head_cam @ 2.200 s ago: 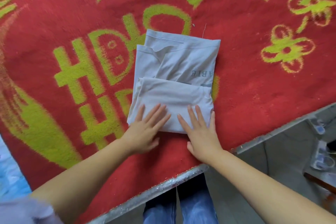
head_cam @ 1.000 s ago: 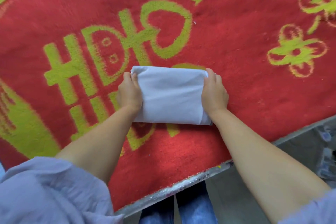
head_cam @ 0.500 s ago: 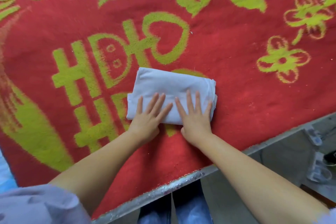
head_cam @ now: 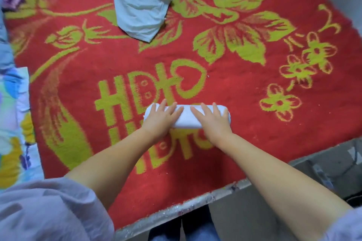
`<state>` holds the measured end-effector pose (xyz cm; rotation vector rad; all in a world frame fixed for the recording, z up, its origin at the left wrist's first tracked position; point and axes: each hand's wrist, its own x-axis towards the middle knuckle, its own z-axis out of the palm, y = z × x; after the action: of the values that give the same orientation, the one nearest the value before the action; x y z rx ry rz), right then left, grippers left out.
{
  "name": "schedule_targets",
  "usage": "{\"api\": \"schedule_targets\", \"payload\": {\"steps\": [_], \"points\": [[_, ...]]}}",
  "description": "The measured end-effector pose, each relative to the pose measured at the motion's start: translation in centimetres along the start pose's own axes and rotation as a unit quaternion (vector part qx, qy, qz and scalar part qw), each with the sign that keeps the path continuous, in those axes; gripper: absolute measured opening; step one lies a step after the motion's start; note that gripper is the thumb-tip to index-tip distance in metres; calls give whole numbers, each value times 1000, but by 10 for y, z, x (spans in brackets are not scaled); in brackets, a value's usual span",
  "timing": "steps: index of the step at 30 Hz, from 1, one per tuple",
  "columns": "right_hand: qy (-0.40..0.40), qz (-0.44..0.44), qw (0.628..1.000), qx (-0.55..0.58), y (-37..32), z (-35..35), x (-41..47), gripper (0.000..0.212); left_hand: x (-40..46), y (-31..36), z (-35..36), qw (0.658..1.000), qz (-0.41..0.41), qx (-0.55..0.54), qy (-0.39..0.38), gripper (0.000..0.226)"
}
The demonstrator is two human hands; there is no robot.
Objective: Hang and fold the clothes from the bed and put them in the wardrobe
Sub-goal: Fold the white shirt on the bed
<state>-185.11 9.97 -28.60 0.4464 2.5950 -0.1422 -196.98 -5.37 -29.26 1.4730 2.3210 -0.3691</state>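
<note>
At the centre of the frame, a folded white garment (head_cam: 188, 116) lies as a narrow bundle on the red bed blanket (head_cam: 244, 94). The left hand (head_cam: 161, 118) and right hand (head_cam: 212, 119) press flat on it, each grip spread, fingers straight. A loose pale garment (head_cam: 141, 2) lies at upper centre.

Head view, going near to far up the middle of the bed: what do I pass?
Bed edge → red blanket → left hand and right hand flat on the folded white garment → crumpled pale blue garment.
</note>
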Motion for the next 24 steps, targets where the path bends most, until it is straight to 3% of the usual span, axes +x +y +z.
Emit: {"api": "schedule_targets", "payload": {"steps": [7,13,19,24], "points": [[78,-129,987,-49,-56,-131,-33,76,-106,-45,-92,991,-124,-6,54,71],[135,-289,941,-111,-138,-195,-59,74,-222,-62,-119,957,-282,17,67,59],[188,-507,819,-191,-239,-208,-131,74,-377,0,-117,874,-459,50,155,46],[186,-644,702,-242,-305,-171,-234,68,-489,107,-93,783,-614,-4,100,56]]}}
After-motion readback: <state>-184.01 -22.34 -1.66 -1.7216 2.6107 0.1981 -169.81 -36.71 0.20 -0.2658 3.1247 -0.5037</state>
